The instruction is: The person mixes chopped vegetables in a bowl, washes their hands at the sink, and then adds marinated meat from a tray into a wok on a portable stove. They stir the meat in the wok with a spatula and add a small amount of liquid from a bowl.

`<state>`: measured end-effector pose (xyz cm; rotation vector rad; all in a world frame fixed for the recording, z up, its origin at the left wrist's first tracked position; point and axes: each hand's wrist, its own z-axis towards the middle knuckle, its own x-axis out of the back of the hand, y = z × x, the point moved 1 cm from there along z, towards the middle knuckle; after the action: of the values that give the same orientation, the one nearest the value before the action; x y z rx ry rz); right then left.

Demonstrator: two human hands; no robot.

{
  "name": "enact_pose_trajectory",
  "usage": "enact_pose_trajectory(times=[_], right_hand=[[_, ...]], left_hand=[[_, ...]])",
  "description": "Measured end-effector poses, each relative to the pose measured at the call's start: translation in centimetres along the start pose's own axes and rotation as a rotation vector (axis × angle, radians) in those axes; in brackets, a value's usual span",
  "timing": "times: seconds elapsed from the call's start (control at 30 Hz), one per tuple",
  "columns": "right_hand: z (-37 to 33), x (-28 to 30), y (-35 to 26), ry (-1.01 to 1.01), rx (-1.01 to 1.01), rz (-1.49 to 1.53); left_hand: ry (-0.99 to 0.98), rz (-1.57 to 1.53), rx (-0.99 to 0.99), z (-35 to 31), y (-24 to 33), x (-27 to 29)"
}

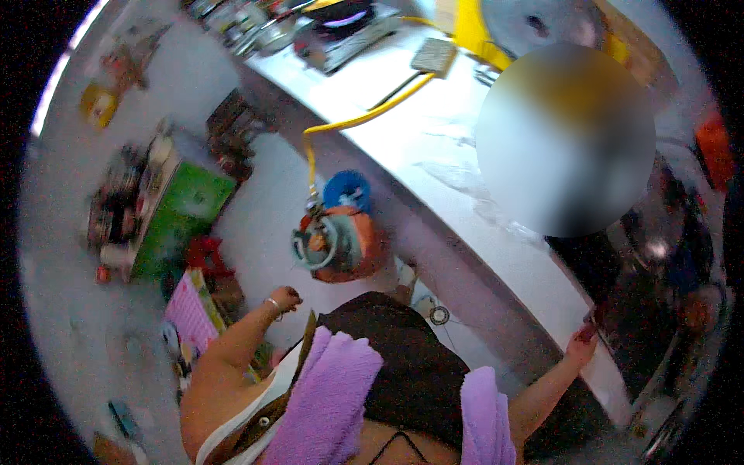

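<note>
Where the right hand point(583, 345) reaches: edge of long white countertop point(422, 136), apparent step in hand; cannot tell grip.
Left hand point(286, 298): curled near orange metal cylinder point(375, 242); hold unclear.
Next move: probably needs steadiness.

Left hand point(286, 298) near an orange gas cylinder point(369, 245), right hand point(582, 345) at the edge of a white counter point(415, 136).

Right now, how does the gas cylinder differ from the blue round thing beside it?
The cylinder is mostly orange-red; the blue thing is blue. The cylinder looks larger and partly covers the blue thing. A yellow hose runs to the cylinder's top; none visibly joins the blue thing. Both look round and are beside the counter.
</note>
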<state>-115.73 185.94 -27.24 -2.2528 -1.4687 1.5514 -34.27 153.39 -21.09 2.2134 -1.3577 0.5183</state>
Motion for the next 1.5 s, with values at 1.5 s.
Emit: enact_pose_trajectory(times=[1.5], right_hand=[[-29.5, -71.6, 83.1, -0.528, 0.181, -0.952]], left_hand=[[0.248, 0.107, -0.078, 31.2, -49.8, 42.5]])
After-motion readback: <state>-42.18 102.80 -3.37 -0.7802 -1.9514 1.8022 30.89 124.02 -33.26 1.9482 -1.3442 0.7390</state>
